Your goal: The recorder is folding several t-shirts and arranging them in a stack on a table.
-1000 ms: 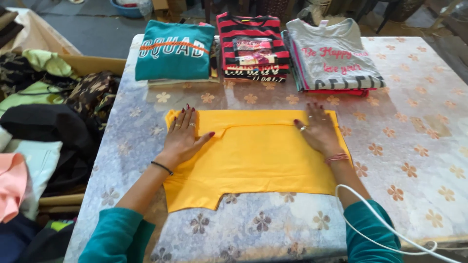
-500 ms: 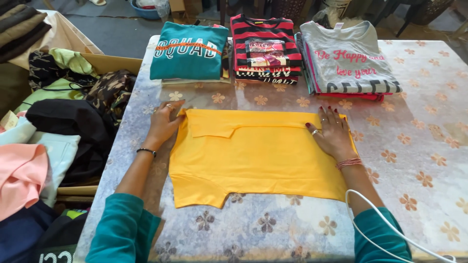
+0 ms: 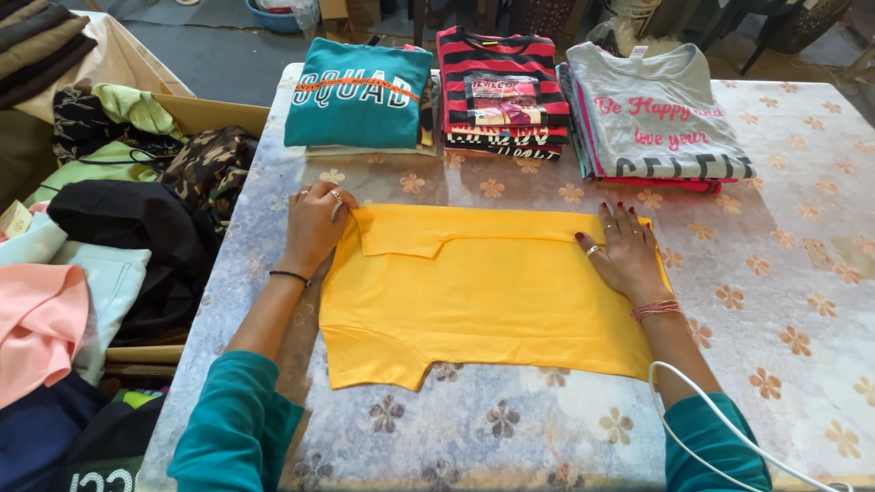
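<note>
The head view shows one yellow garment (image 3: 483, 296) lying flat and partly folded in the middle of the table (image 3: 802, 301), which has a pale flowered cover. Two hands work on it. The left hand (image 3: 316, 225) sits at the garment's upper left corner, fingers curled together over the cloth edge; whether it pinches the fabric or only presses it cannot be told. The right hand (image 3: 624, 251) lies palm down on the upper right part of the garment, fingers spread flat and pressing.

Along the far edge of the table stand three folded stacks, side by side: a teal shirt stack (image 3: 357, 96) on the left, a red and black striped stack (image 3: 501, 91) in the middle, touching its neighbours, and a grey shirt stack (image 3: 654, 123) on the right. One white cable (image 3: 729, 415) curves past the right forearm.

Left of the table, one cardboard box (image 3: 214, 114) holds a loose heap of clothes (image 3: 118, 219): dark, camouflage, pale green, light blue and pink pieces, too tangled to count.
</note>
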